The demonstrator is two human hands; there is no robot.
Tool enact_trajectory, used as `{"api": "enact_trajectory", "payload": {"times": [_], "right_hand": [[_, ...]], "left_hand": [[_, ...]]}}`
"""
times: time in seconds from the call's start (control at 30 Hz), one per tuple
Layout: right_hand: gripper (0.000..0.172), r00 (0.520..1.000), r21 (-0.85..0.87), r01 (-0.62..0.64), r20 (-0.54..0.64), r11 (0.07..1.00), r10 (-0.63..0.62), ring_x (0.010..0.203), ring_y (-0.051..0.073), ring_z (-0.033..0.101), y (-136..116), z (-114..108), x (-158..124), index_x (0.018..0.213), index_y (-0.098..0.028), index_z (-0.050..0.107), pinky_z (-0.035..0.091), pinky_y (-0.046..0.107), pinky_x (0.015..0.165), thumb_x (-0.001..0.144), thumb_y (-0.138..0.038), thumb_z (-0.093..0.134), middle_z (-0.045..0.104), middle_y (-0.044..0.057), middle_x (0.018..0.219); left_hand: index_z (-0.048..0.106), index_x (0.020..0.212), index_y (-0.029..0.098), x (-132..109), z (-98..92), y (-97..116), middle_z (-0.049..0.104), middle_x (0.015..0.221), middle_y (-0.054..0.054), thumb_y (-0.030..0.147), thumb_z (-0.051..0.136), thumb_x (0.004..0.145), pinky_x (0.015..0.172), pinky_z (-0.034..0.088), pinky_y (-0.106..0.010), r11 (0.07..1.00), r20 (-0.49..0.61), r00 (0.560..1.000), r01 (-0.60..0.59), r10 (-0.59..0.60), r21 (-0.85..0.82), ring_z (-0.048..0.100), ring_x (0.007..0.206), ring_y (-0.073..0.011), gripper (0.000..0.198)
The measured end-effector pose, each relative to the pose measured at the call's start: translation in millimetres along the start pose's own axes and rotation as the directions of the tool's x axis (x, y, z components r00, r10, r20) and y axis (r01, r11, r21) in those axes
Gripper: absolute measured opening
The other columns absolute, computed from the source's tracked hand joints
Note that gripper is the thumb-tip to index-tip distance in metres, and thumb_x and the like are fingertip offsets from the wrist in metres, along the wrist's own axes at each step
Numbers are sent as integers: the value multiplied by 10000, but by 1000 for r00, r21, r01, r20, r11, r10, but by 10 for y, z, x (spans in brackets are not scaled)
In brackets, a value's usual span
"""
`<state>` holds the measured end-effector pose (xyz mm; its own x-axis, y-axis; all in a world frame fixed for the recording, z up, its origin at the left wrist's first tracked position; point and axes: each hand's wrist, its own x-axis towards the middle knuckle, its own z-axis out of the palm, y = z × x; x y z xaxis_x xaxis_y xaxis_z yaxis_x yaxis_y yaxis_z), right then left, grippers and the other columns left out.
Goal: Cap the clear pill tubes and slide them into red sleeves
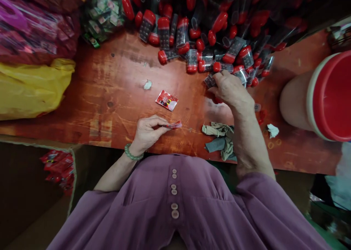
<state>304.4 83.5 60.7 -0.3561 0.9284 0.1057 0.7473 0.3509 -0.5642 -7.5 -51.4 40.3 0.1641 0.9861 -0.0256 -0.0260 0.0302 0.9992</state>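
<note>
My left hand [149,131], with a green bead bracelet on the wrist, pinches a small red packet [174,125] just above the table's front edge. A second red packet [167,100], with a pale corner, lies flat on the table beyond it. At the near edge of the pile, the fingers of my right hand [231,87] are curled over a clear container [210,81]. Something red shows beneath that palm, partly hidden. Behind spreads a heap of clear containers with red caps [163,32], lying at many angles.
Crumpled cloth gloves [223,138] lie near the front edge. A pale bucket with a red top [298,96] stands at right. At left are a yellow bag [33,89] and a bag of green packets [105,14]. A cardboard box [72,180] with red packets sits below.
</note>
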Motion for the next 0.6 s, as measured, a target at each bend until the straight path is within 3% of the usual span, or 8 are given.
{"api": "enact_trajectory", "payload": {"times": [0.1, 0.2, 0.27, 0.4, 0.5, 0.6], "right_hand": [[178, 987, -1, -114, -112, 993, 114, 868, 214, 548, -326, -167, -132, 887, -297, 630, 430, 378, 918, 834, -409, 759, 628, 37, 818], [242, 962, -44, -167, -225, 985, 153, 871, 218, 579, -816, -274, -374, 1076, -320, 635, 467, 402, 878, 858, -364, 733, 659, 55, 1007], [305, 931, 121, -159, -313, 980, 190, 793, 189, 616, -1100, -219, -550, 1119, -307, 597, 514, 370, 754, 859, -391, 733, 657, 22, 947], [310, 939, 537, -97, -230, 838, 256, 782, 154, 683, -1402, 131, -785, 1031, -273, 551, 555, 290, 651, 831, -372, 766, 683, -7, 922], [280, 964, 635, -98, -131, 767, 231, 762, 128, 686, -1447, 361, -837, 1000, -255, 541, 563, 261, 655, 842, -342, 757, 688, -11, 912], [262, 975, 631, -88, -105, 771, 197, 786, 124, 679, -1413, 447, -849, 1007, -252, 548, 563, 266, 705, 853, -330, 746, 680, -7, 924]], "left_hand": [[758, 720, 192, -25, 3, -11, 751, 729, -32, 190, 793, 722, 674, 559, -269, 1000, -44, 999, 1, 0, 29, 687, 673, -137, 36], [747, 729, 187, -29, 13, -18, 746, 736, -22, 182, 795, 715, 676, 556, -260, 999, -68, 998, -6, 9, 45, 678, 673, -129, 50], [743, 738, 186, -21, 25, -19, 742, 732, -12, 164, 785, 711, 669, 550, -247, 999, -78, 997, -8, 11, 41, 673, 667, -122, 54], [742, 737, 184, -2, 44, -12, 747, 739, -11, 158, 780, 692, 681, 552, -249, 1000, -71, 997, 20, -19, 15, 678, 684, -130, 65], [744, 733, 186, 1, 38, -9, 745, 741, -15, 158, 784, 685, 694, 545, -249, 1000, -57, 998, 31, -31, 0, 676, 696, -131, 67], [747, 731, 188, -6, 17, -16, 741, 741, -15, 146, 790, 678, 701, 537, -248, 999, -42, 999, 30, -31, -11, 674, 700, -129, 80]]}}
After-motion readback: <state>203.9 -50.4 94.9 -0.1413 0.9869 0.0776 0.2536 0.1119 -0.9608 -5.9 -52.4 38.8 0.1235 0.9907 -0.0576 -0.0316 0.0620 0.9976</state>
